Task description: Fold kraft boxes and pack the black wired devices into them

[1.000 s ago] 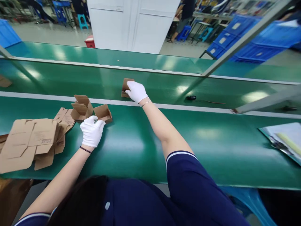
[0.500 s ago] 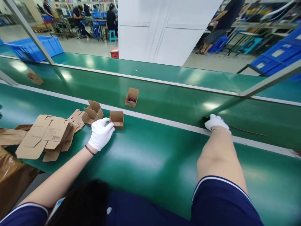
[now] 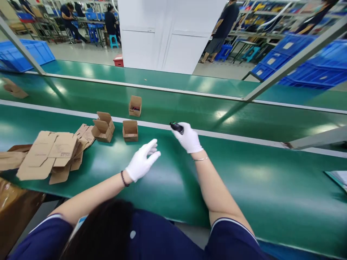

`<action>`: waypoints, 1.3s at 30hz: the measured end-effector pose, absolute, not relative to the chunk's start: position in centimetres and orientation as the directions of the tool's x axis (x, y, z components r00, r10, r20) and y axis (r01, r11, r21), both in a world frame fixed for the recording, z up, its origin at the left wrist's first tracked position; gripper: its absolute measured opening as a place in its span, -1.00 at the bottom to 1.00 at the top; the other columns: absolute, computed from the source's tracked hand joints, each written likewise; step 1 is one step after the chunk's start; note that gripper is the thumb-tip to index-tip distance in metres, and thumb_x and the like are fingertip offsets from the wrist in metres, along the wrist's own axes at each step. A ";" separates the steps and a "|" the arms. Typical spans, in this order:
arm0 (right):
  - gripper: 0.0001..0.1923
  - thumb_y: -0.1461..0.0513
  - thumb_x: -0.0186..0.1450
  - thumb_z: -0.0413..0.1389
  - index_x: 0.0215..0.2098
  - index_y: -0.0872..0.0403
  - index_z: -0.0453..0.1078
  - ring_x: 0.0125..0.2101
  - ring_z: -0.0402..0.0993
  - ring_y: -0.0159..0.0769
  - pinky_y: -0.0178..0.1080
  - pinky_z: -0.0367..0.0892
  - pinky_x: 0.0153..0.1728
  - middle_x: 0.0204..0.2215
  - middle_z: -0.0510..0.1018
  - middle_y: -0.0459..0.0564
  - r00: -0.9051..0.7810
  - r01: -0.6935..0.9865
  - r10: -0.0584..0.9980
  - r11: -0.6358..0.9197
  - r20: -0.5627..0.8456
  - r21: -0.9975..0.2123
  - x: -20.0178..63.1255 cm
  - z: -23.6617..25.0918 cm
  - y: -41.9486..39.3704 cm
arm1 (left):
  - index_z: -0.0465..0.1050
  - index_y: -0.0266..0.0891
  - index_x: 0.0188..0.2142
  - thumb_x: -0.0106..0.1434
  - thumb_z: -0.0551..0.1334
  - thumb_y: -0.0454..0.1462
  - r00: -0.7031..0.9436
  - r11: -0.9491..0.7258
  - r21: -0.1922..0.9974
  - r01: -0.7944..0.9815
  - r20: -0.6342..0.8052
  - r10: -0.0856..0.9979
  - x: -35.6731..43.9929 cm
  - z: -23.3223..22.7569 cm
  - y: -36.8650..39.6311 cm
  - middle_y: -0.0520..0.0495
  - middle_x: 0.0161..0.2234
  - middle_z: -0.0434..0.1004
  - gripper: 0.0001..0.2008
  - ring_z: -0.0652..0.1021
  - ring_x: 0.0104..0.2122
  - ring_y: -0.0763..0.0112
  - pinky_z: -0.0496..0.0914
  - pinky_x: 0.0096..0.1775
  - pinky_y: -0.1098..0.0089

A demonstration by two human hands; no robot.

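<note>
My right hand (image 3: 189, 139), in a white glove, holds a small black item (image 3: 176, 126) just above the near green table, close to the white rail. My left hand (image 3: 142, 161), also gloved, hovers over the table with its fingers apart and nothing in it. To its left stands an open small cardboard box (image 3: 130, 130), and beside that another open box (image 3: 102, 127) with raised flaps. A third small open box (image 3: 135, 105) with something dark inside sits on the conveyor belt (image 3: 189, 112) beyond the rail.
A pile of flat cardboard blanks (image 3: 51, 153) lies at the left. A brown bag (image 3: 16, 207) is by the table's near left edge. Another box (image 3: 15, 89) sits far left on the belt. Slanted metal posts (image 3: 287, 61) cross above. Blue crates and people stand behind.
My right hand picked up the black item from the belt at the right and brought it left. My left hand let go of the small box and moved right, fingers spread.
</note>
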State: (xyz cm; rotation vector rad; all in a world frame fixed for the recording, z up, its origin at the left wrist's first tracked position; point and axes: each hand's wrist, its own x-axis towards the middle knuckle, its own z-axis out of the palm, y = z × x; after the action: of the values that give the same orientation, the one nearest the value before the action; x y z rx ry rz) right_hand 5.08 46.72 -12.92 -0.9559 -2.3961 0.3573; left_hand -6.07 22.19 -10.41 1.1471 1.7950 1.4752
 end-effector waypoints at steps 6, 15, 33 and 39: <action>-0.57 0.17 0.47 -0.08 0.25 0.05 0.34 -0.29 0.52 -0.28 -0.31 0.26 -0.34 -0.14 0.64 0.10 -0.811 0.359 0.332 0.933 0.482 -0.040 2.9 -10.9 32.3 | 0.39 -0.21 0.07 0.39 0.18 -0.23 -0.713 -0.266 0.880 -0.394 -0.109 0.692 -5.5 -9.6 23.0 -0.17 0.06 0.50 -0.71 0.51 0.08 0.25 0.38 0.18 0.19; -0.66 0.12 0.49 -0.06 -0.10 -0.01 0.56 -0.42 0.38 -0.34 -0.26 0.10 -0.32 -0.37 0.62 -0.02 -0.867 0.226 0.197 0.974 0.457 0.009 3.9 -8.6 28.6 | 0.36 -0.22 -0.22 0.38 0.16 -0.27 -0.522 -0.332 0.573 -0.749 -0.201 0.829 -9.5 -8.7 16.7 -0.09 -0.23 0.51 -0.94 0.58 -0.21 0.39 0.48 -0.06 0.31; -0.70 0.11 0.45 -0.01 -0.15 0.00 0.55 -0.19 0.50 -0.23 -0.25 0.33 -0.14 -0.20 0.61 0.02 -0.764 0.196 0.391 0.899 0.514 -0.392 2.0 -5.2 31.2 | -0.12 -0.15 0.43 0.16 0.40 0.04 -0.162 0.013 0.843 -0.538 -0.119 0.979 -9.4 -9.8 13.7 -0.15 -0.18 0.54 0.02 0.56 -0.30 0.34 0.35 -0.21 0.32; -0.80 0.17 0.36 0.11 -0.26 0.01 0.58 -0.22 0.51 -0.26 -0.28 0.34 -0.19 -0.25 0.64 -0.05 -0.886 0.215 0.387 0.831 0.255 -0.513 1.0 -6.7 30.0 | -0.27 -0.03 0.44 0.14 0.43 0.02 -0.156 -0.048 0.878 -0.477 -0.030 0.987 -9.5 -9.2 13.9 -0.16 -0.14 0.56 0.10 0.59 -0.27 0.29 0.41 -0.19 0.27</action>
State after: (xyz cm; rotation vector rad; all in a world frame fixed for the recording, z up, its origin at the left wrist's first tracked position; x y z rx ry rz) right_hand 0.99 29.97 -6.67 -0.4535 -2.6615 0.6870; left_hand -9.47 13.90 -9.23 0.7574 0.9331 1.5257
